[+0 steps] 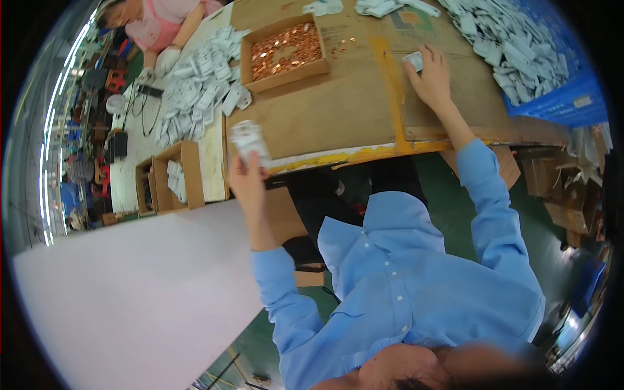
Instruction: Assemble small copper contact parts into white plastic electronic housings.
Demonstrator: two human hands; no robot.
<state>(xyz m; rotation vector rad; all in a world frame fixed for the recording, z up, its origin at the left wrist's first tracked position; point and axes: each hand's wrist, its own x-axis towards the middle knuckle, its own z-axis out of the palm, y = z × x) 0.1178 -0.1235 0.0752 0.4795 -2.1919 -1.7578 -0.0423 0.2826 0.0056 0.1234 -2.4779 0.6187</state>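
My left hand (247, 182) pinches the lower end of a white plastic housing (248, 136) with cut-outs, held up over the near left corner of the cardboard-covered table (351, 110). Further right and farther off, my right hand (431, 77) rests low over the cardboard. Its fingers curl round a second, smaller-looking white plastic part (412, 60), which they partly hide. Between and beyond my hands stands an open cardboard box (286, 80) of small copper-coloured metal pieces (286, 52). A few loose copper pieces lie just right of it.
A blue crate (559, 101) heaped with white plastic parts (513, 49) stands at the right. More white parts (201, 78) pile up on the left table, near a co-worker's gloved hand (168, 60). A small cardboard box (185, 175) sits at that table's near end.
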